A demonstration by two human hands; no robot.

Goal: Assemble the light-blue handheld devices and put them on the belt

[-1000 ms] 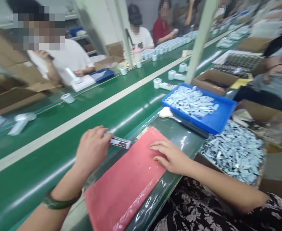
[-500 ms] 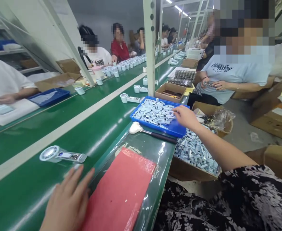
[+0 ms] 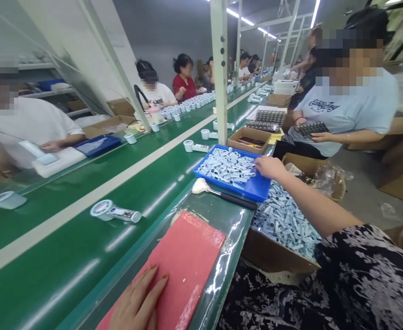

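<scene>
The right hand (image 3: pixel 271 167) reaches out over the near right corner of the shallow blue plastic tray (image 3: pixel 256 188), fingers curled down onto the heap of small pale blue plastic parts (image 3: pixel 227 168) that fills it; whether it has pinched one of them cannot be told from this view. The left hand (image 3: pixel 138 303) lies flat and released, palm down, on the near end of the pink foam mat (image 3: pixel 187 254), holding nothing. The mat rests on the dark green table (image 3: pixel 222 215) under a glossy clear film. Between mat and tray lies a small brush with a white tuft and dark handle (image 3: pixel 218 192), just in front of the tray's near wall. To the right of the table, below the tray, an open brown cardboard box (image 3: pixel 273 259) holds many more of the same pale blue parts. On the green conveyor belt (image 3: pixel 84 220) to the left lies a pale blue handheld device with a round head (image 3: pixel 114 211), well apart from the left hand; more of these devices sit farther up the belt. Other people sit along both sides of the line
</scene>
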